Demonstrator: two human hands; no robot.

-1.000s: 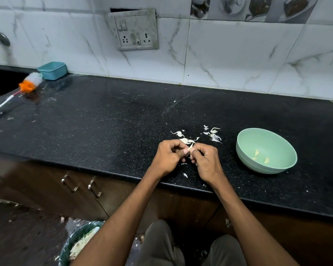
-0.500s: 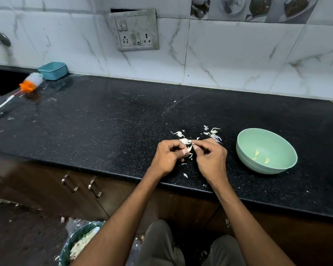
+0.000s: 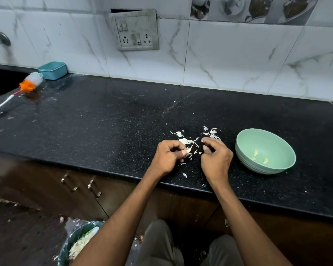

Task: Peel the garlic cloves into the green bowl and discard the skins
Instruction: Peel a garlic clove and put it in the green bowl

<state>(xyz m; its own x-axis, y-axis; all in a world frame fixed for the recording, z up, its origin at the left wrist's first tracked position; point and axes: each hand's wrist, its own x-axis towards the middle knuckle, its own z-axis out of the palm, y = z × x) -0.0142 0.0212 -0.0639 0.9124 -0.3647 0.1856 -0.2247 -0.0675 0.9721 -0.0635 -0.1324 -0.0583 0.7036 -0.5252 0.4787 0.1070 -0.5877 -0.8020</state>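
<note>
left hand [image 3: 166,156] pinching garlic skin [image 3: 189,149], right hand [image 3: 215,157] curled, contents unclear; green bowl [image 3: 265,150] just right, near counter edge

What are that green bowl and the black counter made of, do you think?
The green bowl looks like matte plastic: even pastel colour, soft dull sheen, ridged outside. The counter looks like polished black granite: fine pale speckles and faint reflections, though a stone-look surface is possible.

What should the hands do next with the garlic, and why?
Probably bring the right hand back to the left hand and pull off more skin. The left hand pinches a pale piece with skin hanging from it, the hands sit apart, and the green bowl holds only a few peeled bits.
</note>
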